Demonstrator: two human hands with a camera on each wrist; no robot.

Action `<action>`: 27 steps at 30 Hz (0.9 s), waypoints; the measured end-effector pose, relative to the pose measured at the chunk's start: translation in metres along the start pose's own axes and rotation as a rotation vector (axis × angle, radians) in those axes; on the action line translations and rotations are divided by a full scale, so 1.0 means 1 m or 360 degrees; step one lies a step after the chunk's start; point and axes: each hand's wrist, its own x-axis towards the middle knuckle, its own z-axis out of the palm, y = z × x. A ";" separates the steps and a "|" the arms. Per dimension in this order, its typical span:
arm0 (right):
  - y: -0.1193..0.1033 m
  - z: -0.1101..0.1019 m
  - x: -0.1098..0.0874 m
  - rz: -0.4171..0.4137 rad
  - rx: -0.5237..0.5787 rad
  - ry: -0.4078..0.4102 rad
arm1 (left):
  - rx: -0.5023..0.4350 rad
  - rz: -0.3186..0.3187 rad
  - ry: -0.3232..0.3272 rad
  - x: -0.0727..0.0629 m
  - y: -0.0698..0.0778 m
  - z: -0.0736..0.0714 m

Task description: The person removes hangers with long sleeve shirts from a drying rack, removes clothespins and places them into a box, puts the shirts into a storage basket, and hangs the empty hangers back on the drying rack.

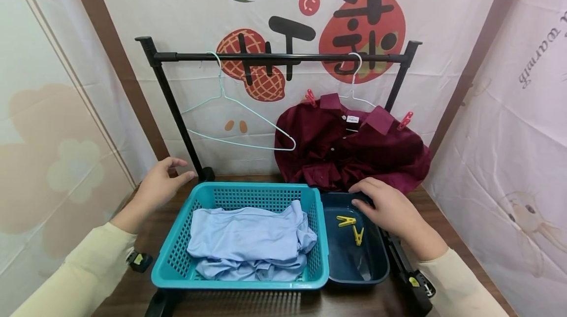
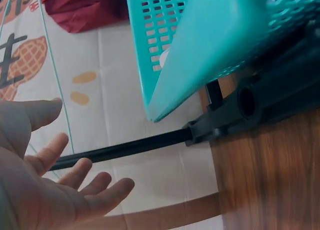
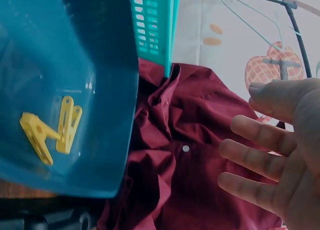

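Observation:
My left hand, fingers spread and relaxed, hovers by the left rim of a teal plastic basket and holds nothing. In the left wrist view its fingers are loosely bent near the rack's black post. A folded light-blue garment lies in the basket. My right hand hangs loose over the right edge of a dark blue tub, nothing in its grasp. Two yellow clothespins lie in the tub. Behind it a maroon shirt hangs on a white hanger, with red clothespins at its shoulders.
A black clothes rack stands behind the basket and tub on a dark wooden table. On its left side hangs a bare mint-green hanger. Printed white cloth covers the back wall, and curtains flank both sides.

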 end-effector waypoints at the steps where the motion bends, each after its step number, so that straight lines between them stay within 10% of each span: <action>1: 0.001 -0.003 -0.001 0.0003 -0.0003 0.0014 | -0.0009 0.0002 0.0017 0.001 0.000 -0.001; 27: 0.045 -0.052 -0.004 0.0378 -0.0102 0.0581 | -0.0428 -0.0064 0.0371 0.053 0.004 -0.013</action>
